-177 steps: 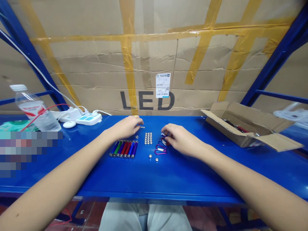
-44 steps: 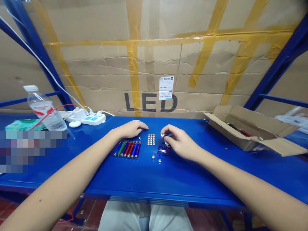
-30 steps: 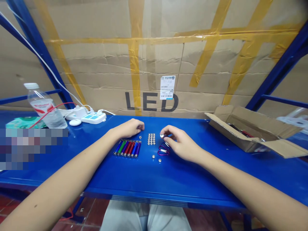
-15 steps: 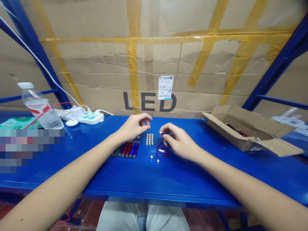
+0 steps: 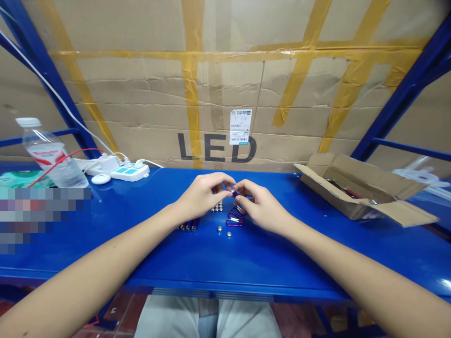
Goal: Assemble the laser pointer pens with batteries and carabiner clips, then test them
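Fingers (image 5: 249, 184) of the right hand (image 5: 263, 201) clamp a shiny purple piece (image 5: 235, 193); left hand (image 5: 198, 197) touches its end, grip unclear. Glossy blue desk (image 5: 211, 263); creased cardboard (image 5: 141, 108) behind.

Single view: head-worn camera, looking forward and down across blue table (image 5: 218, 263). Left hand (image 5: 200, 196) and right hand (image 5: 262, 204) near, mid-frame; cardboard (image 5: 141, 103) beyond far edge, roughly square to lens; trousers (image 5: 169, 317) at bottom (wearer's own lap, from above).
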A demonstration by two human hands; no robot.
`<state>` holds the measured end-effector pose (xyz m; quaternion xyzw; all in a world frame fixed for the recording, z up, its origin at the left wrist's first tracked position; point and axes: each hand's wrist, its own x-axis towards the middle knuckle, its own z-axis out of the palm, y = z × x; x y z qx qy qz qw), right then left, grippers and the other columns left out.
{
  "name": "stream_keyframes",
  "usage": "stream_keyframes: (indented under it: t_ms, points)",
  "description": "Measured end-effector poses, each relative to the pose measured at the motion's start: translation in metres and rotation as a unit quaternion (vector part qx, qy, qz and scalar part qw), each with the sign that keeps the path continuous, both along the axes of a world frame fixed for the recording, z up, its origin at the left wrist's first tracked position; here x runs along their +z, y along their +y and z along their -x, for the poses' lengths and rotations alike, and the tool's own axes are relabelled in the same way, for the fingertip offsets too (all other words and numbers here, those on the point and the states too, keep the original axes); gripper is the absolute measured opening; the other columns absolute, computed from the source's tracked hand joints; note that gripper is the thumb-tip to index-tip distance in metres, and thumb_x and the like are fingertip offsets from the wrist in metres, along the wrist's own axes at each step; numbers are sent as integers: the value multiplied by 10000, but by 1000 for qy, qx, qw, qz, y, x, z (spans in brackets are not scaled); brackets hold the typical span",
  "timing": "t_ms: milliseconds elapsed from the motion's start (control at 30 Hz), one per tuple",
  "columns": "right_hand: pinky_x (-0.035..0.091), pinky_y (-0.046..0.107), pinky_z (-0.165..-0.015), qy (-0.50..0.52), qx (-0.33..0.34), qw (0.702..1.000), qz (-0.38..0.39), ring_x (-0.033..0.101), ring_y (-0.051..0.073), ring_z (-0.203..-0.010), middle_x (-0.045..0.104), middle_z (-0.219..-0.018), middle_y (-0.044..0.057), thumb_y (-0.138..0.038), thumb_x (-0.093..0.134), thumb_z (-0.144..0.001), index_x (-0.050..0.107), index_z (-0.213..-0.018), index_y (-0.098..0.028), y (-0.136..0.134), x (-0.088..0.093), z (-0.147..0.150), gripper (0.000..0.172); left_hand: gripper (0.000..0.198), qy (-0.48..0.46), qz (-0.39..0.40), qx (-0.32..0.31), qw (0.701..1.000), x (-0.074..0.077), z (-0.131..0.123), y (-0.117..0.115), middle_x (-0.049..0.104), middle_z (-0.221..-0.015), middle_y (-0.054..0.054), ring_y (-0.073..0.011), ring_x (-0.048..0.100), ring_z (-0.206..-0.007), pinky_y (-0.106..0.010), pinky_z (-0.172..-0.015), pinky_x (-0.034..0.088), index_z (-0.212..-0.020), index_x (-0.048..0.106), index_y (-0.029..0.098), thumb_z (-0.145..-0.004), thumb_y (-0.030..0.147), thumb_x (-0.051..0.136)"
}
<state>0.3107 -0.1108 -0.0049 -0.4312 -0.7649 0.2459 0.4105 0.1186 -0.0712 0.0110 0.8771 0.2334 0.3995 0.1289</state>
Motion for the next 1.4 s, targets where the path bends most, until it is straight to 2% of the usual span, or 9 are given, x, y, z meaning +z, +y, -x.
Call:
stream_keyframes:
  t_ms: [167,333,433,600,1000,1100,1167,1233,1400]
  points:
    - [490,312,-697,22,1,999,33,606,163,-786,653,-871,29,-212,503,-873,583,-959,-204,1,-1,0,118,52,-23,-48,7,999,1,-2,-2,676,-835,-14,-123,623,-768,-256,-726,512,-910,646,178,-862,176,624]
    - [512,312,-655,56,35,995,72,604,168,-773,625,-833,27,-214,519,-854,568,-934,-196,-2,2,2,95,59,-11,-77,-34,996,4,-2,-4,681,-846,-26,-140,633,-812,-282,-763,512,-883,656,193,-885,175,600]
    - [527,311,-618,113,50,986,115,606,169,-753,603,-814,23,-221,538,-837,549,-933,-194,-4,5,4,100,105,2,-101,-49,994,3,-1,-4,691,-897,-38,-141,640,-857,-279,-784,516,-953,658,191,-901,160,572]
    - [558,315,-628,183,62,970,149,608,143,-720,597,-863,19,-225,573,-823,517,-923,-196,0,3,3,118,262,43,-113,-29,992,2,-1,-8,692,-1052,-55,-142,648,-898,-298,-830,522,-1162,594,187,-903,169,557]
    - [586,347,-686,254,95,947,171,632,143,-727,607,-873,3,-191,698,-722,554,-943,-209,4,-3,2,264,324,64,-93,-25,993,6,1,-12,658,-1112,-68,-159,637,-940,-336,-881,513,-1212,547,185,-888,178,532]
    - [575,349,-727,286,91,938,173,655,163,-798,619,-900,15,-190,729,-702,576,-950,-204,1,1,2,291,487,62,-102,-23,993,6,1,-14,578,-1226,-123,-211,599,-1066,-382,-940,497,-1288,477,178,-835,274,628]
    - [568,361,-756,312,89,929,178,663,184,-853,627,-897,24,-196,734,-702,587,-931,-197,0,3,2,272,664,87,-119,-4,989,6,0,-14,508,-1308,-163,-278,531,-1187,-443,-994,462,-1339,425,173,-768,360,708]
    - [557,370,-774,321,84,925,187,665,186,-849,643,-882,29,-194,732,-705,596,-927,-191,0,3,2,260,730,124,-142,17,982,4,-1,-13,487,-1332,-172,-317,482,-1239,-489,-1021,428,-1353,405,176,-738,391,735]
    - [522,339,-747,258,75,947,174,653,169,-781,682,-839,37,-201,707,-733,625,-933,-183,3,0,0,217,526,174,-171,37,969,2,-2,-11,565,-1255,-129,-281,513,-1182,-447,-992,430,-1278,456,161,-810,275,666]
